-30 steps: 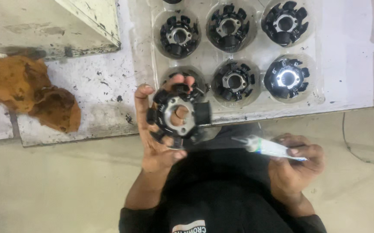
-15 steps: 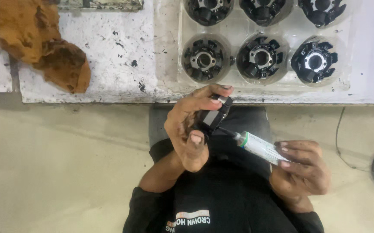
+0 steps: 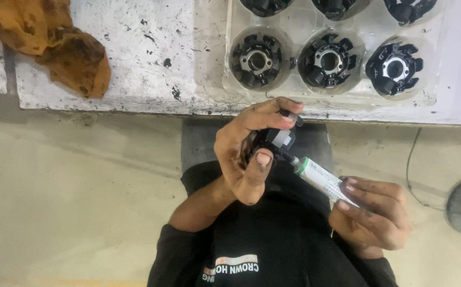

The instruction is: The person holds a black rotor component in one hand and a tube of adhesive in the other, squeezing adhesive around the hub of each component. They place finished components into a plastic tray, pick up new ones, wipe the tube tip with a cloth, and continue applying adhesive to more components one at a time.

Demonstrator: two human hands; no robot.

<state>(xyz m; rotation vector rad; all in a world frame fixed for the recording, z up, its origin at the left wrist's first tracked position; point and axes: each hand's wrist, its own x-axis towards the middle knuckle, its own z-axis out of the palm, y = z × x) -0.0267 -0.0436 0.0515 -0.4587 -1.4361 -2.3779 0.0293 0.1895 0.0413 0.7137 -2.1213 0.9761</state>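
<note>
Just below the edge of the scuffed white table [image 3: 135,48], our left hand [image 3: 246,154] grips a black, lobed metal-cored part [image 3: 273,141]. Our right hand [image 3: 371,215] clasps a slim white tube [image 3: 321,178], its nozzle touching that part. Similar round parts sit in a clear moulded plastic tray [image 3: 294,87]; a crumpled orange rag [image 3: 60,42] lies apart.

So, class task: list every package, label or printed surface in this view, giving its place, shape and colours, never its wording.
Clear plastic blister tray: on the white bench, round pockets holding black parts.
Small white tube with green collar: in the right hand, tip at the black part in the left hand; dark printed label.
</note>
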